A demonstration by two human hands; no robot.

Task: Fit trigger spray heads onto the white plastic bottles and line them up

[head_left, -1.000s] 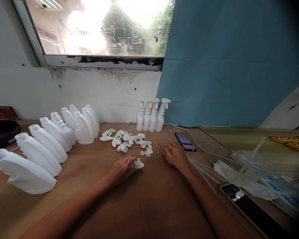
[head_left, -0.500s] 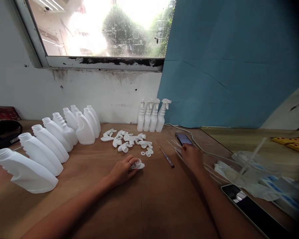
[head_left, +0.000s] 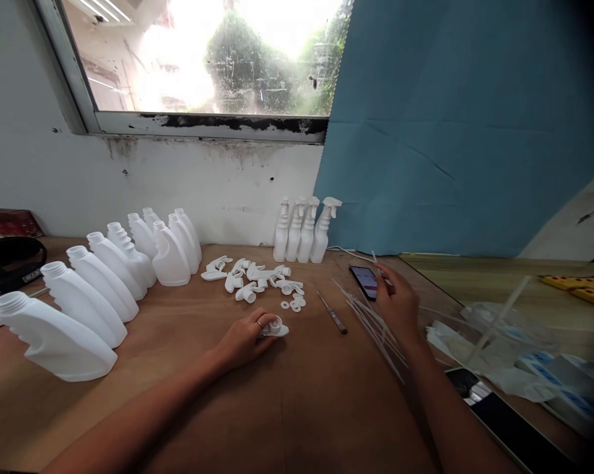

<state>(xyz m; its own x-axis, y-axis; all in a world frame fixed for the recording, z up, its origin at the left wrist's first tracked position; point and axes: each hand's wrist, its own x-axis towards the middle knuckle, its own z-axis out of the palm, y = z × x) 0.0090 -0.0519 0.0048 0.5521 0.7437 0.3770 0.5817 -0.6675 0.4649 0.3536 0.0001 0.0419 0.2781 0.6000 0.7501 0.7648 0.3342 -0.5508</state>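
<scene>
My left hand [head_left: 246, 338] rests on the wooden table [head_left: 297, 401], its fingers closed round a white spray trigger head [head_left: 276, 327]. Over to the right, my right hand [head_left: 400, 304] is raised a little, pinching a thin clear tube [head_left: 376, 261] that sticks up from the fingers. It hovers beside a small phone [head_left: 365, 281] and above a loose bundle of thin clear tubes [head_left: 373, 324]. A small dark-tipped tool [head_left: 332, 313] lies on the table between my two hands.
A pile of white trigger heads and rings [head_left: 255, 282] lies mid-table. Several empty white bottles [head_left: 97, 283] line the left side. Assembled spray bottles [head_left: 304, 229] stand at the wall. A second phone [head_left: 504, 418] and plastic bags [head_left: 499, 342] sit at the right.
My right hand left the small tool, moved right across the tubes toward the phone, and lifted with one tube pinched in it. My left hand stayed on the trigger head.
</scene>
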